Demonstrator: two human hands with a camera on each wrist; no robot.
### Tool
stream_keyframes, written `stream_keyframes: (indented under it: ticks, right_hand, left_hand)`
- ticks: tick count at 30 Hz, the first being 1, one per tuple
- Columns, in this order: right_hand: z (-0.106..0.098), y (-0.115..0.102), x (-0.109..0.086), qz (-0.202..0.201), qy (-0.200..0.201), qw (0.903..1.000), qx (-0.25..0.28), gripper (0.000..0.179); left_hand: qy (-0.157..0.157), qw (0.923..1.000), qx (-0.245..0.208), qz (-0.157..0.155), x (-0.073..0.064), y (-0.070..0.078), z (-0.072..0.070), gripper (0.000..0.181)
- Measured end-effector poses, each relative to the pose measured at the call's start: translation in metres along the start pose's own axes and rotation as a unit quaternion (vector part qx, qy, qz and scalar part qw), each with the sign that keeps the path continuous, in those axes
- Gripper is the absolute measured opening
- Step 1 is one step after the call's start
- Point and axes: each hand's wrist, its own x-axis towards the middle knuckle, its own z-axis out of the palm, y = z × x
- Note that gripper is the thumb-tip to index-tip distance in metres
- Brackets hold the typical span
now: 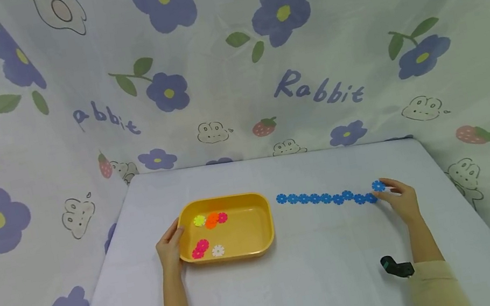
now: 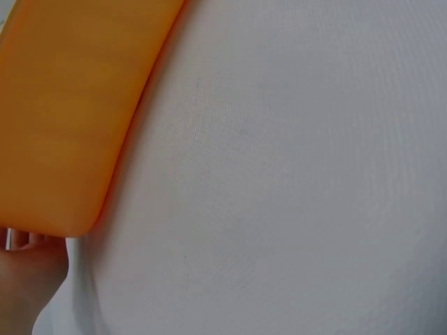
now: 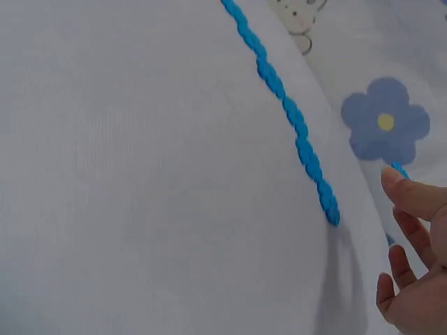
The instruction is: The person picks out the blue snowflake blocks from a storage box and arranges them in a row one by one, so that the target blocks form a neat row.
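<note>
My left hand [image 1: 170, 247] grips the left side of a yellow plastic tray [image 1: 253, 225], thumb at its rim. In the left wrist view the hand [image 2: 35, 276] shows at the tray's lower corner. A row of blue notched building discs [image 1: 326, 198] lies in a slightly wavy line to the tray's right, each disc overlapping its neighbour. At the row's right end, my right hand [image 1: 403, 200] pinches a single blue disc [image 1: 378, 186] between thumb and finger. The right wrist view shows that disc [image 3: 399, 169] mostly hidden behind the thumb, apart from the row's near end [image 3: 330, 209].
Inside the tray are a yellow-green disc [image 1: 199, 220], orange discs [image 1: 211, 221], pink discs [image 1: 200, 249] and a white one [image 1: 218, 250]. A white cloth [image 1: 316, 277] covers the table. Patterned fabric [image 1: 223, 85] hangs behind and at both sides.
</note>
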Motion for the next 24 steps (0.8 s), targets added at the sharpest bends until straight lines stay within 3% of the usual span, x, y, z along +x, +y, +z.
stream_keyframes:
  ticks: [4,13,24]
  right_hand:
    - [-0.011,0.017,0.002,0.034,0.016,0.9986,-0.037,0.051]
    - [-0.010,0.036,0.006,0.043,0.031,0.9963,-0.067,0.048]
    - [-0.010,0.040,0.006,0.033,-0.033,0.9916,-0.121,0.049]
  left_hand:
    - [0.007,1.0000,-0.004,-0.002,0.000,-0.001,-0.001,0.046]
    - [0.005,1.0000,-0.007,0.004,0.000,-0.001,0.000,0.045]
    - [0.002,1.0000,-0.007,0.005,0.001,-0.003,-0.001,0.048]
